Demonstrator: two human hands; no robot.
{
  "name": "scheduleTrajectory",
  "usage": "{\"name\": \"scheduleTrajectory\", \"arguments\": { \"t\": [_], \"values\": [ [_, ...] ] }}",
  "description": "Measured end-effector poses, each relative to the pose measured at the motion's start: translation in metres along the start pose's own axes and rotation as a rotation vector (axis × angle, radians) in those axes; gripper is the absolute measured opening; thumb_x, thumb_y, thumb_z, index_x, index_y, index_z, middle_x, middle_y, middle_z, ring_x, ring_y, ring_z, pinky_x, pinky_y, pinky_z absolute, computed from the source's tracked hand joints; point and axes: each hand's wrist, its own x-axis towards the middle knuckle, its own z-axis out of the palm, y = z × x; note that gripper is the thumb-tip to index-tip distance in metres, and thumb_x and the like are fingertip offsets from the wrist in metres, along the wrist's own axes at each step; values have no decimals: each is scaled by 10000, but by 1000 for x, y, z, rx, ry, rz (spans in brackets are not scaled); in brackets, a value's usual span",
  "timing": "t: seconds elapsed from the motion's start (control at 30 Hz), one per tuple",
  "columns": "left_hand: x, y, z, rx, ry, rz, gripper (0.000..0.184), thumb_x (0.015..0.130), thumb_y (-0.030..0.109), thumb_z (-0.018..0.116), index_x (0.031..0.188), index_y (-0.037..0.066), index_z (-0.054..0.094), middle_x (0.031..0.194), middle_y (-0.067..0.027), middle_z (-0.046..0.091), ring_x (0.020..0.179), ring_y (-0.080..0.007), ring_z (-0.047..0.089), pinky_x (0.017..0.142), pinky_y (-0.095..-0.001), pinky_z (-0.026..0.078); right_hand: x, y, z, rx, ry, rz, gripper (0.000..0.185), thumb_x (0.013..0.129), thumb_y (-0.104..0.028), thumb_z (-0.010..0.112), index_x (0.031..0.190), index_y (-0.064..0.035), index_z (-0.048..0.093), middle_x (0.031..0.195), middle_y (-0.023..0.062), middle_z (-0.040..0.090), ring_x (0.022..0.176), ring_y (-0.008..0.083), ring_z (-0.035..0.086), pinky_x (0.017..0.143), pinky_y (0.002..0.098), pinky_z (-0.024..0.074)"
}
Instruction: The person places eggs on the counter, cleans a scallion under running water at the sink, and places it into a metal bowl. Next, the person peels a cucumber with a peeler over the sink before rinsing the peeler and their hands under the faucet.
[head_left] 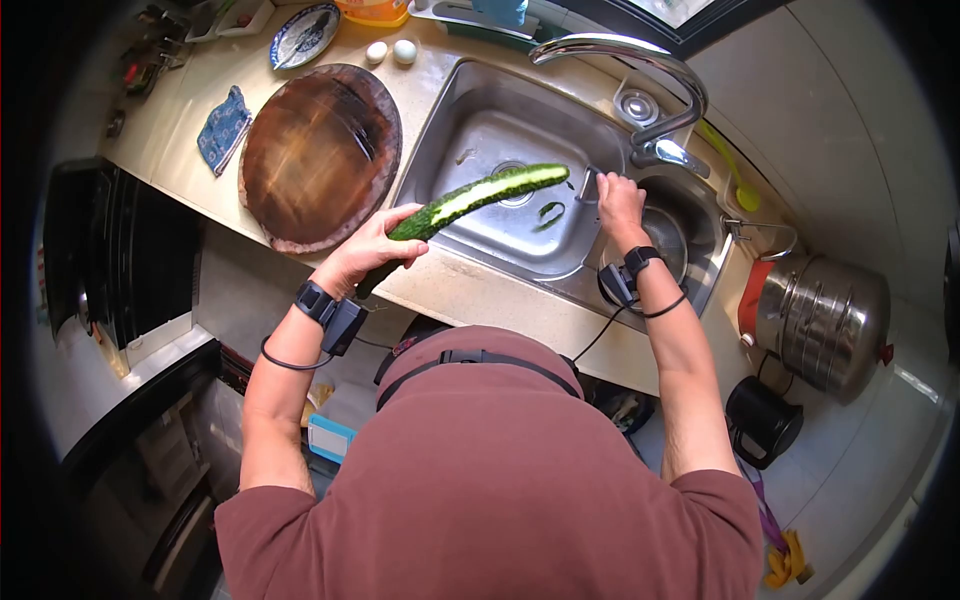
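At the steel sink (pixel 480 130), left fingers (pixel 402 214) wrap a long, bumpy, strip-peeled cucumber (pixel 490 193) and right fingers (pixel 612 183) grip a peeler (pixel 588 184).

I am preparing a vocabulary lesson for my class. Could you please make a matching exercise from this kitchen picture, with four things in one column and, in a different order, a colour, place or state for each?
Things:
1. cucumber
2. chopping board
3. cloth
4. faucet

Descriptions:
A. blue and patterned
B. shiny metal, curved
C. partly peeled, held in the left hand
D. brown and round

Right pairs: 1-C, 2-D, 3-A, 4-B
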Motion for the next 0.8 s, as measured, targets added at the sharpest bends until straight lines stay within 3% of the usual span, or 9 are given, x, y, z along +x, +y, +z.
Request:
{"name": "scheduleTrajectory", "arguments": {
  "t": [0.13,0.2,0.27,0.3,0.43,0.53,0.67,0.8],
  "values": [
    [6,-4,3,-86,-17,-14,387,777,137,746,1079,43,523,776,24,514,626,-44,490,557,-184,415,-1,-46,-34,195,333,-176,302,966,-307,414,790,-93,533,791,97,539,816,298,514,732,429,361],
    [11,-8,6,-72,-21,-17,414,766,134,760,1085,55,507,788,16,519,640,-49,497,558,-188,420,-8,-88,-58,238,385,-342,253,928,-270,470,758,-95,534,760,92,522,787,281,503,717,419,354],
    [15,-8,11,-118,-50,-23,420,765,126,760,1094,56,510,794,14,521,647,-54,501,566,-190,424,-20,-130,-72,392,422,-516,192,846,-230,571,721,-88,541,728,89,516,785,272,506,718,406,366],
    [16,-8,15,-141,-63,-25,422,764,122,760,1099,56,512,797,14,522,650,-56,502,570,-191,426,-25,-145,-78,384,309,-594,144,834,-199,594,787,-70,552,771,93,526,788,282,498,735,409,357],
    [14,-1,26,-239,-49,-92,543,769,86,736,1237,36,464,840,-6,530,649,-70,506,589,-198,439,-35,-180,-83,309,261,-709,165,798,-237,623,761,-90,555,763,78,528,780,266,503,728,384,368],
    [10,1,23,-255,-80,-48,666,742,63,715,1327,23,398,844,-24,518,656,-78,491,591,-204,428,-7,-147,-61,295,342,-626,184,846,-256,575,753,-100,546,745,65,528,768,254,506,707,385,362],
    [2,-1,16,-261,-83,-27,718,719,60,712,1350,19,372,837,-31,508,653,-84,475,582,-205,413,23,-51,-10,-46,221,-360,251,895,-339,527,802,-127,624,775,65,588,821,249,540,737,407,367],
    [-5,0,14,-259,-99,-9,738,716,64,715,1363,22,362,838,-29,508,655,-80,469,583,-202,407,21,7,3,-161,121,-223,308,919,-368,494,817,-116,639,800,89,626,830,276,574,746,421,389]
  ]
}}
